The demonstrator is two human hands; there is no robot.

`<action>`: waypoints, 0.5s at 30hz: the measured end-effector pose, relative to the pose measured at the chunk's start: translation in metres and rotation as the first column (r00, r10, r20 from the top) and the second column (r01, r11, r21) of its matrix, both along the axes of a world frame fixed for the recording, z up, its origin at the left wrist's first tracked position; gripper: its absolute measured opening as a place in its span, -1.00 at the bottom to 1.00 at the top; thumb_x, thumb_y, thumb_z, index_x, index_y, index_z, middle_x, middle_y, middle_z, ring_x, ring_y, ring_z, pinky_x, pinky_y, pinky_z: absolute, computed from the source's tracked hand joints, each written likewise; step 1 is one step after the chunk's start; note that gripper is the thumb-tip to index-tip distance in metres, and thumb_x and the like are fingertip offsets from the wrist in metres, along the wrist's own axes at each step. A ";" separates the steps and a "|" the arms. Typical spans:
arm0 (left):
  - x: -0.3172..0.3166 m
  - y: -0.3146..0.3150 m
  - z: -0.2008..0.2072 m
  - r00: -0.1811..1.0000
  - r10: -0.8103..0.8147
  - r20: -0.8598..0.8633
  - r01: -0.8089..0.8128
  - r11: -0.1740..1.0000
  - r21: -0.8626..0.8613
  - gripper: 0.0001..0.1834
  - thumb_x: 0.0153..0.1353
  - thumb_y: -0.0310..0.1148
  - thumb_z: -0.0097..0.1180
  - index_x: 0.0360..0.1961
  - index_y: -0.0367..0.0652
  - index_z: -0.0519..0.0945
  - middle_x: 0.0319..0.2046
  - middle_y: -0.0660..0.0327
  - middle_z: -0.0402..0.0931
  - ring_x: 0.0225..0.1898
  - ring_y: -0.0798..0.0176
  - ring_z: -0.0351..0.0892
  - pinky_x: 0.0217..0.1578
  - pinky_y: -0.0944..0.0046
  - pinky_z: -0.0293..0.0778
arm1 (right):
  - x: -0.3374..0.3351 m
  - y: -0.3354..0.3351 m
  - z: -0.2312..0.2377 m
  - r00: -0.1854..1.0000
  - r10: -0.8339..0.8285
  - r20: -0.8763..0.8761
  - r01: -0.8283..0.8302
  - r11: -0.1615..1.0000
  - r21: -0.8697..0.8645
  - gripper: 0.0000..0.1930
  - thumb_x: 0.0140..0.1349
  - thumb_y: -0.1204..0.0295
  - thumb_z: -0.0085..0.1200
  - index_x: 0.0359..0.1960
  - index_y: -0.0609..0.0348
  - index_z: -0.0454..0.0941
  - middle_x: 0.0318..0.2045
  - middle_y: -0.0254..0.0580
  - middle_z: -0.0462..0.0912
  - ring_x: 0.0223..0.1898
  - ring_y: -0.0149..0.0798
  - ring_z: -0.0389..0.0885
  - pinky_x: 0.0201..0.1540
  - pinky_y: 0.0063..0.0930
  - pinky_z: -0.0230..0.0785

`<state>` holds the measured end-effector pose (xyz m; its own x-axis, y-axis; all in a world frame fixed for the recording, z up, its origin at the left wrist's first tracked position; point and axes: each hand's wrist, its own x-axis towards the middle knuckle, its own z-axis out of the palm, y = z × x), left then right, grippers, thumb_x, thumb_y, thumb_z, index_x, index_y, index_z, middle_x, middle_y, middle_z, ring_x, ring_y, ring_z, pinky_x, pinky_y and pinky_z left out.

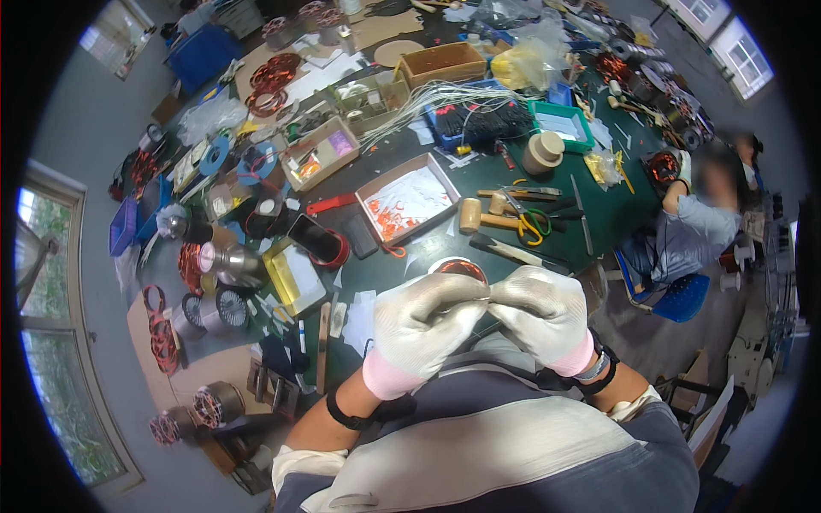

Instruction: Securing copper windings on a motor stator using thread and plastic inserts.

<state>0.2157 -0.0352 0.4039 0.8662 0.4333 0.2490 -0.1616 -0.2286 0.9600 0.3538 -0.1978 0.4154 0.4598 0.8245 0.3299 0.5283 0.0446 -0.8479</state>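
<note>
My left hand (428,329) and my right hand (545,315), both in white gloves with pink cuffs, meet at the fingertips in front of my chest. The fingers of each are pinched closed. Whatever lies between them is too small or hidden to make out. Just beyond the fingertips is a round part with copper winding (462,268) and a pale rim, partly covered by the gloves. A wooden mallet (472,216) and yellow-handled scissors (535,229) lie past my right hand. White paper sheets (361,318) lie beside my left hand.
An open box with white and orange slips (409,201) stands mid-table, with a red-handled tool (330,203) beside it. A yellow tray (292,278) and metal stator cores (231,263) crowd the left. Farther right, another person (697,214) sits on a blue chair (676,297).
</note>
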 end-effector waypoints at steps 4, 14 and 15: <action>0.005 0.004 -0.015 0.990 -0.040 0.137 0.003 0.966 0.259 -0.78 0.11 -0.58 0.36 -0.18 -0.16 0.79 -0.25 0.13 0.66 -0.20 0.06 0.66 -0.12 0.09 0.56 | 0.005 -0.006 -0.004 0.983 0.060 -0.172 -0.102 0.963 -0.249 -0.82 0.24 0.54 0.30 -0.14 0.31 0.77 -0.36 -0.02 0.73 -0.38 -0.10 0.72 -0.28 -0.34 0.53; -0.054 0.046 -0.056 0.989 0.145 0.006 -0.145 0.988 0.060 -0.92 0.23 -0.43 0.36 -0.26 -0.14 0.77 -0.17 0.17 0.65 -0.06 0.09 0.65 0.02 0.14 0.54 | 0.135 -0.104 -0.099 0.815 -0.546 -0.193 0.413 0.781 -0.469 -0.85 0.32 0.53 0.04 -0.14 0.20 0.60 -0.45 -0.49 0.50 -0.48 -0.60 0.39 -0.45 -0.63 0.23; -0.061 0.049 -0.063 0.988 0.138 -0.073 -0.133 0.989 0.070 -0.89 0.26 -0.40 0.35 -0.24 -0.19 0.75 -0.14 0.12 0.65 -0.05 0.07 0.66 0.04 0.12 0.55 | 0.146 -0.119 -0.103 0.803 -0.570 -0.174 0.427 0.754 -0.499 -0.84 0.35 0.51 0.03 -0.12 0.22 0.62 -0.44 -0.47 0.54 -0.48 -0.59 0.42 -0.43 -0.63 0.27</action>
<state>0.1548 0.0141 0.3404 0.8180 0.5334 0.2152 -0.0508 -0.3057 0.9508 0.5000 -0.3163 0.3127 0.8586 0.4670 -0.2117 0.0906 -0.5445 -0.8339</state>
